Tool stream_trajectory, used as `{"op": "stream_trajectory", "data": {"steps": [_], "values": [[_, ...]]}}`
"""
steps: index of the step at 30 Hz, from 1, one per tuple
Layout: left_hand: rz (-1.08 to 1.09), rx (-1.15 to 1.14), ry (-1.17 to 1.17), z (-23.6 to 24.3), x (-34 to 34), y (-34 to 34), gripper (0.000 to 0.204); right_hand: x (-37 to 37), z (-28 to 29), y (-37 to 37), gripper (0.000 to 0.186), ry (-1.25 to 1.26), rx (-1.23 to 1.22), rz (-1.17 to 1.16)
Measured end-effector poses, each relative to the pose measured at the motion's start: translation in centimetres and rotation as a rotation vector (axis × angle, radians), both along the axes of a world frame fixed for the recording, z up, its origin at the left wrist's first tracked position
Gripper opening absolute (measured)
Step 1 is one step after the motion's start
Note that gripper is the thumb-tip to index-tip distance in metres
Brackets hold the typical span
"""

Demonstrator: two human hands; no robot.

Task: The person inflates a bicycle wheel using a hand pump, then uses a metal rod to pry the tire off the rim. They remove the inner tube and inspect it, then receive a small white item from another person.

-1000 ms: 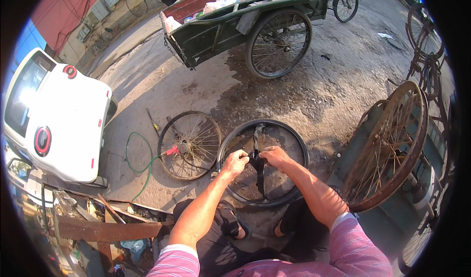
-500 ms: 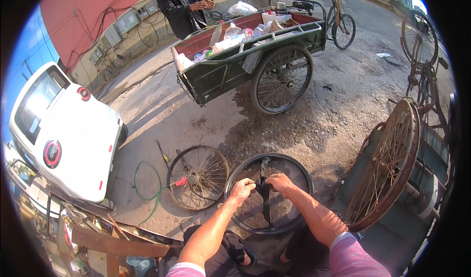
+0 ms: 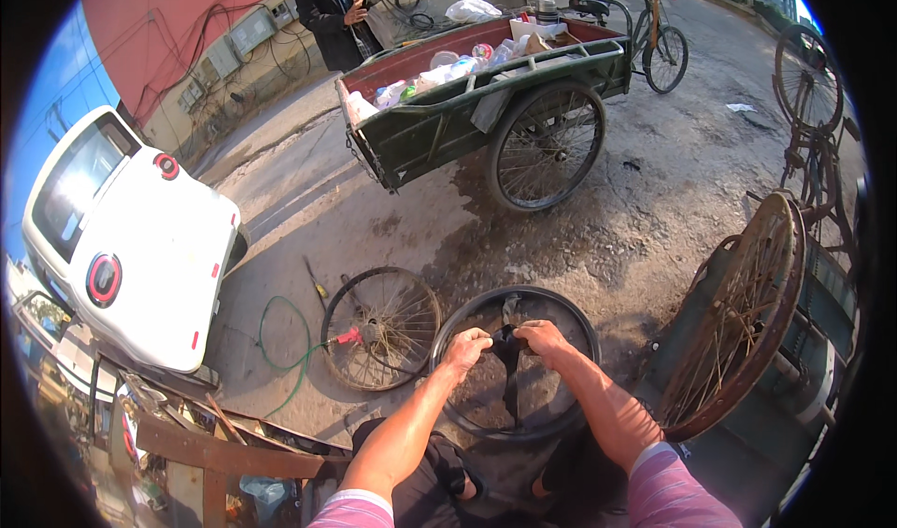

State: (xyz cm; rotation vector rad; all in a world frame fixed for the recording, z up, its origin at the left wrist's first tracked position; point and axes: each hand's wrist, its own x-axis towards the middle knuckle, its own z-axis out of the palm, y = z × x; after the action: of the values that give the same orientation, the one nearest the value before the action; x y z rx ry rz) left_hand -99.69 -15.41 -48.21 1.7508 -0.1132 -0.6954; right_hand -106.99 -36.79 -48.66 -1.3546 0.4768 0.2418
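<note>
In front of my feet a black tire (image 3: 523,433) lies flat on the ground. A limp black rubber band, by its look a flat inner tube (image 3: 511,383), stretches across the tire's opening. My left hand (image 3: 464,349) is closed, pinching the tube's left edge with thumb and finger. Close by on the other side, my right hand (image 3: 544,339) pinches the same stretch, its fingers curled. Just left of the tire rests a spoked wheel (image 3: 378,378), and a red-ended tool (image 3: 348,336) with a green hose (image 3: 304,369) lies over its hub.
A green cargo tricycle (image 3: 439,140) loaded with bags stands ahead, a person (image 3: 336,23) beside it. To the left is a white vehicle (image 3: 154,248). Rusty wheel (image 3: 738,318) and upturned cycle frame (image 3: 811,168) stand at the right. A yellow-handled tool (image 3: 320,290) lies beyond the hose.
The view has shifted slightly. Both hands keep their pinch on the tube, a little farther up the picture. Beside the tricycle, the person's hands have come closer to the chest.
</note>
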Motion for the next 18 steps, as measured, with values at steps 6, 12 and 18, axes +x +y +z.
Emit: {"op": "stream_trajectory", "data": {"steps": [6,12,18], "values": [[-0.001,-0.006,-0.036,-0.4,0.5,0.0,0.014,-0.1,1.3,0.3,0.012,0.013,0.04,-0.046],[0.004,-0.05,-0.018,-0.1,0.3,-0.3,0.014,0.0,1.3,0.1,0.012,0.014,0.057,-0.061],[0.018,-0.104,-0.003,-0.2,0.0,-0.5,0.012,0.2,0.7,0.0,0.011,-0.02,0.12,-0.094]]}}
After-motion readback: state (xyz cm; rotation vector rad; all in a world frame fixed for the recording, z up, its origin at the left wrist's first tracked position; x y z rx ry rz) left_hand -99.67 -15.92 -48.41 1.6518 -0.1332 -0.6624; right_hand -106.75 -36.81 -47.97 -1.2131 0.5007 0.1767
